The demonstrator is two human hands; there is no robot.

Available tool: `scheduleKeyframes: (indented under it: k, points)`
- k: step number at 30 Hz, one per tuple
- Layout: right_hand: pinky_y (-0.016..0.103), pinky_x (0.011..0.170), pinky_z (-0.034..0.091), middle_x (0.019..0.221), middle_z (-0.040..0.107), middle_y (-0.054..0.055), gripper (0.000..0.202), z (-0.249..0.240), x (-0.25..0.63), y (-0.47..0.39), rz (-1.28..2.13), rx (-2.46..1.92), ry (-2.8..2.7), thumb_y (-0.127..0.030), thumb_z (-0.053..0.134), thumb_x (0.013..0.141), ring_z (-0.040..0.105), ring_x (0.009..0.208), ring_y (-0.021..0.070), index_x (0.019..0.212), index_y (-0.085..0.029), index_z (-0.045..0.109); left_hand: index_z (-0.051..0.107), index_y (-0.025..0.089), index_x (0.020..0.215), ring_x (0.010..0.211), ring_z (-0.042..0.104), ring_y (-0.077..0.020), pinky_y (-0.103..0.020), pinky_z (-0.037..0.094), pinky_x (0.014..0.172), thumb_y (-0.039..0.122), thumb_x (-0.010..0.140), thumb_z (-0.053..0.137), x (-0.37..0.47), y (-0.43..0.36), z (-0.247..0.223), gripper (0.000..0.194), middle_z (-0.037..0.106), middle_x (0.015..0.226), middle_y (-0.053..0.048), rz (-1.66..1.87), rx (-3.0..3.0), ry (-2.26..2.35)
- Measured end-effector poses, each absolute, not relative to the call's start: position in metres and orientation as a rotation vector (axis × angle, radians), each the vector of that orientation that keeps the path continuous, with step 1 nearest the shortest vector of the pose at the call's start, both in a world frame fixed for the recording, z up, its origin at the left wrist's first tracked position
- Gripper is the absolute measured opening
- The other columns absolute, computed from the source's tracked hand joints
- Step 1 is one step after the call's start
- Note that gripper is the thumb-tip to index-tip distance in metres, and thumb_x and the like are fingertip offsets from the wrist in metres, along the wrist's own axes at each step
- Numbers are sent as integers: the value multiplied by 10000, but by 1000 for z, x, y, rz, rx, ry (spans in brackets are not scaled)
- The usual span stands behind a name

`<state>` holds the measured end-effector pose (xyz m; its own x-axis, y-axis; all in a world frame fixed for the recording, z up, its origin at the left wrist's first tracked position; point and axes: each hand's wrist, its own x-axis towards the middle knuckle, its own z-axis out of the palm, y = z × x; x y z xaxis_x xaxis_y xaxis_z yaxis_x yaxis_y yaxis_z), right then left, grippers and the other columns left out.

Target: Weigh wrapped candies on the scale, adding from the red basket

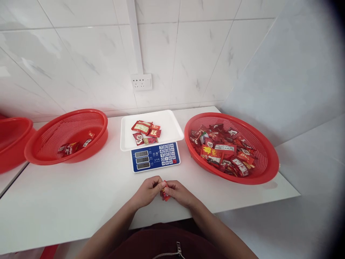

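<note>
My left hand (151, 190) and my right hand (179, 192) meet over the front of the table, both closed on a small red packet (165, 192) between their fingertips. Just beyond them stands a blue and white digital scale (156, 157). Its white tray (172, 126) carries several red snack packets (142, 126), lying in a loose group. To the right, a red perforated basket (262, 154) holds a large heap of mostly red packets (226, 149).
At the left, another red basket (51, 133) contains a few packets (72, 148). Part of a further red basket (13, 140) shows at the far left edge. A tiled wall with a socket (142, 82) rises behind the white table (67, 201).
</note>
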<state>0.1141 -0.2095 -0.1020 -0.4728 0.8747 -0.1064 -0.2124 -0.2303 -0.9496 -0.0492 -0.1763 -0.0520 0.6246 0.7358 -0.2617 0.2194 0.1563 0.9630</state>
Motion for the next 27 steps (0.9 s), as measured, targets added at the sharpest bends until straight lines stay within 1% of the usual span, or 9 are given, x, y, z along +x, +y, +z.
scheduleKeyframes:
  k: [4,8,13,18,23,27]
  points:
    - [278,627,470,669,615,12,381,-102,115,-209,1845,-874,-1255,-533,667,727,573,620,135,717,-152,658,468,193,615,612,611,-177,-314,461,611,578,809,503,-48,-175,-54,432,630,605,-29,386,1383,847]
    - [274,613,473,654,614,11,379,-104,114,-209,1858,-885,-1263,-530,697,696,581,615,139,722,-153,667,459,197,589,605,607,-170,-302,461,597,531,797,541,-47,-176,-54,402,625,583,-10,356,1385,871]
    - [283,621,461,649,608,13,420,-109,114,-208,1812,-884,-1273,-569,674,700,562,610,140,731,-150,670,450,205,573,567,588,-157,-293,442,570,454,827,519,-44,-181,-51,362,617,560,1,438,1473,915]
    - [305,620,461,637,596,15,425,-107,113,-208,1793,-887,-1280,-587,654,707,547,604,154,714,-162,663,455,200,593,590,585,-148,-291,435,583,430,850,490,-46,-185,-46,347,620,584,11,449,1519,934]
    - [334,658,459,661,603,29,404,-102,113,-210,1783,-901,-1283,-573,621,745,553,646,176,709,-173,665,499,198,607,606,583,-122,-273,438,613,419,873,463,-50,-184,-38,347,610,605,34,505,1462,913]
    - [327,677,446,685,602,28,368,-105,113,-210,1788,-892,-1242,-538,630,756,556,676,175,714,-174,672,505,204,623,615,594,-142,-276,448,595,419,859,496,-53,-182,-38,319,620,618,19,525,1479,924]
